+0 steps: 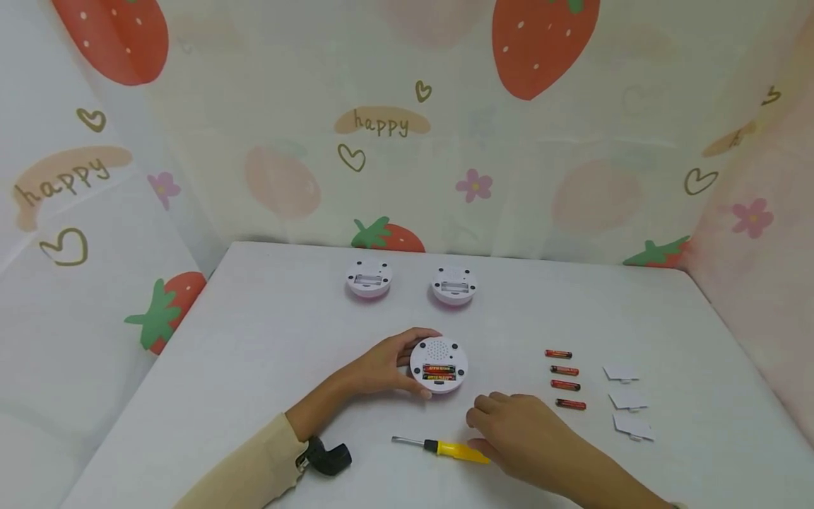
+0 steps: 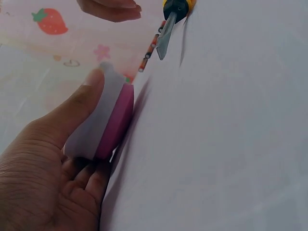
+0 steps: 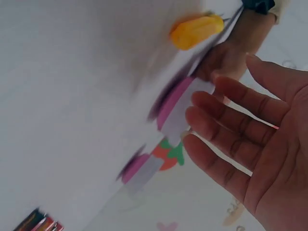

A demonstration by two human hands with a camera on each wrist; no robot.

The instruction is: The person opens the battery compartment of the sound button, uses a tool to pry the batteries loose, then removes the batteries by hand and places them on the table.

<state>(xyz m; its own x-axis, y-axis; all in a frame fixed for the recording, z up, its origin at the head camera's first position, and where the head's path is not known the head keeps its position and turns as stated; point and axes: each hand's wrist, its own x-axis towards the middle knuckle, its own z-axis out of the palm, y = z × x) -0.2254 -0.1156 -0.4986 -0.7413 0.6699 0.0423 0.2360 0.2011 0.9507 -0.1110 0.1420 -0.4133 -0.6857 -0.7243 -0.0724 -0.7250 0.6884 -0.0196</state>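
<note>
A round white device (image 1: 439, 348) with a pink underside lies at the middle of the table, its open battery compartment facing up with two red batteries (image 1: 439, 372) inside. My left hand (image 1: 381, 364) holds it at the left rim; in the left wrist view the thumb lies on the white face and the fingers curl by the pink side. My right hand (image 1: 524, 435), fingers loosely bent and holding nothing, is over the table right of the device. Close to its thumb lies a yellow-handled screwdriver (image 1: 454, 450), its handle end partly hidden by the hand.
Two similar devices, one left (image 1: 369, 277) and one right (image 1: 454, 285), stand farther back with vacant battery compartments. To the right lie several red batteries (image 1: 564, 370) in a column, beside three white covers (image 1: 628, 401). A patterned cloth (image 1: 534, 177) hangs behind the table.
</note>
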